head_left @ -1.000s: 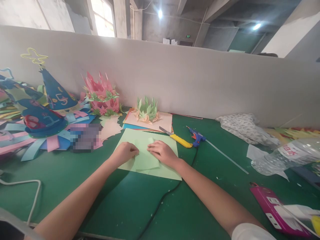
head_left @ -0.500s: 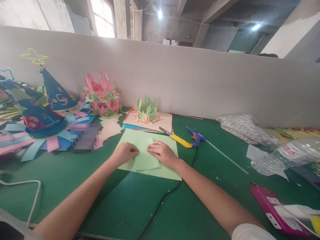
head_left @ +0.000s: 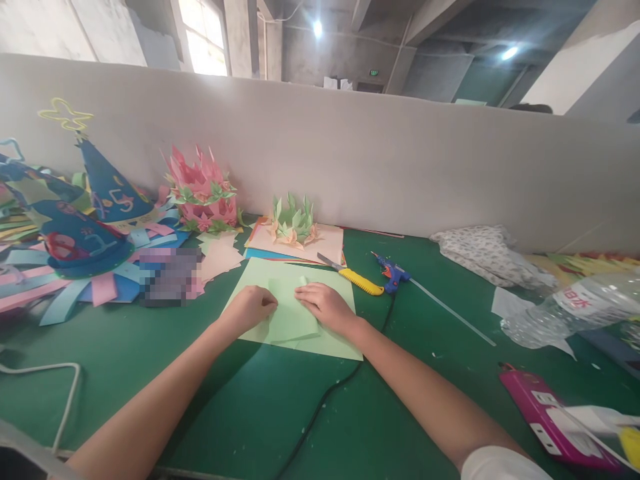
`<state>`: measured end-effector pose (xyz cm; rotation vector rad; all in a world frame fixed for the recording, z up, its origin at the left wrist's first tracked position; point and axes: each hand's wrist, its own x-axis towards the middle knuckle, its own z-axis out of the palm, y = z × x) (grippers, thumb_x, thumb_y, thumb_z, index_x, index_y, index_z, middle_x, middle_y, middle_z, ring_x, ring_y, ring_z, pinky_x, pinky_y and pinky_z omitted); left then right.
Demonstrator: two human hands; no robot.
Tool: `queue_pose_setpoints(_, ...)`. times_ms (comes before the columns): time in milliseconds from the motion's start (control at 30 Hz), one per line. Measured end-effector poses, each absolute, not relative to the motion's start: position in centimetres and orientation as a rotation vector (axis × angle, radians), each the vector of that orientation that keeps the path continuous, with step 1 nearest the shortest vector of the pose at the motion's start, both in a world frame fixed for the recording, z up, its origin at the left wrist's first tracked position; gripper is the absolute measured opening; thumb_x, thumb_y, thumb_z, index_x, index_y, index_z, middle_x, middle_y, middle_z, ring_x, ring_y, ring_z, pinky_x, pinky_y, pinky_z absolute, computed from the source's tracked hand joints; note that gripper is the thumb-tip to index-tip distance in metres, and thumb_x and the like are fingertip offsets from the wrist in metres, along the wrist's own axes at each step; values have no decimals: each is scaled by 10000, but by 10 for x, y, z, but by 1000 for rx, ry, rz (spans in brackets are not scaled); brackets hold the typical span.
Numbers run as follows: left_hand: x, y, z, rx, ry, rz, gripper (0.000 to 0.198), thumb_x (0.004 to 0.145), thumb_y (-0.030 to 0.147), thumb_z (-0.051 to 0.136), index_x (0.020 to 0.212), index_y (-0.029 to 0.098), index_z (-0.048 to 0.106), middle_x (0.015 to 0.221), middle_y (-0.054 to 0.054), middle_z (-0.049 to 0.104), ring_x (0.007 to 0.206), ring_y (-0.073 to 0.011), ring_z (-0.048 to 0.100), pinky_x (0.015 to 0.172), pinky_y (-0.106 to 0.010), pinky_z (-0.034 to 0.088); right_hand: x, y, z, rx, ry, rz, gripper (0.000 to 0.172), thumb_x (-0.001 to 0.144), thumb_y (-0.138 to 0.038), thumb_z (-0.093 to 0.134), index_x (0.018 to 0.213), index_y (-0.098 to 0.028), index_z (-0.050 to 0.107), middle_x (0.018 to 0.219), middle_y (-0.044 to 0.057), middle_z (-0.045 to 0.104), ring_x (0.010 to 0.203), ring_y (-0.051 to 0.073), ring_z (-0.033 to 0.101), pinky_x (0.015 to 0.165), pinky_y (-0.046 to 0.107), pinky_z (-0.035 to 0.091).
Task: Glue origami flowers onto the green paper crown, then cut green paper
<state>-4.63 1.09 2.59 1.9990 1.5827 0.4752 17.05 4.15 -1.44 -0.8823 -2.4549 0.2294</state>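
Note:
A smaller light green piece of paper (head_left: 294, 320) lies on a larger light green sheet (head_left: 340, 347) on the green table. My left hand (head_left: 247, 308) is closed, thumb and fingertips pinched at the small paper's left edge. My right hand (head_left: 325, 307) rests on the small paper's right side, its fingers stretched out flat and pointing left. Near the fingers the paper's top edge has a small raised bit (head_left: 303, 280). Just beyond the large sheet lies a yellow utility knife (head_left: 361, 281) with its blade out.
A blue glue gun (head_left: 393, 272) with a glue stick and black cord lies to the right. Also right are a plastic bottle (head_left: 575, 310) and a magenta power strip (head_left: 550, 417). Behind stand a green paper crown (head_left: 293, 220) and pink crowns (head_left: 203, 193); blue cone hats (head_left: 113, 187) are left.
Both hands stay almost where they were on the small paper. The whole view has shifted very slightly.

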Motion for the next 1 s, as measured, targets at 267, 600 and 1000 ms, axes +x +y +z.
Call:
queue_pose_setpoints(267,-44,10,25,2052,1597,471,224,689,263,486,655,177,690,673,-55,672,646,-182,598,576,-248,401,174,54,-14,-1113,-2401,170,244,843,-174,538,1052,-150,661,1119,72,647,1028,239,564,912,398,443)
queue_pose_setpoints(600,-47,15,24,2237,1625,625,255,740,229,421,581,176,613,600,-40,598,600,-164,541,535,-237,348,178,54,-16,-1045,-2332,156,204,834,-223,570,1009,-207,674,1050,45,668,983,221,563,878,385,428)
queue_pose_setpoints(1000,-47,19,20,2211,1644,539,230,728,192,434,624,161,637,591,-48,575,600,-158,517,526,-239,317,195,47,14,-1125,-2639,400,482,774,-511,587,1204,-295,564,1290,27,528,1172,287,420,964,453,283)
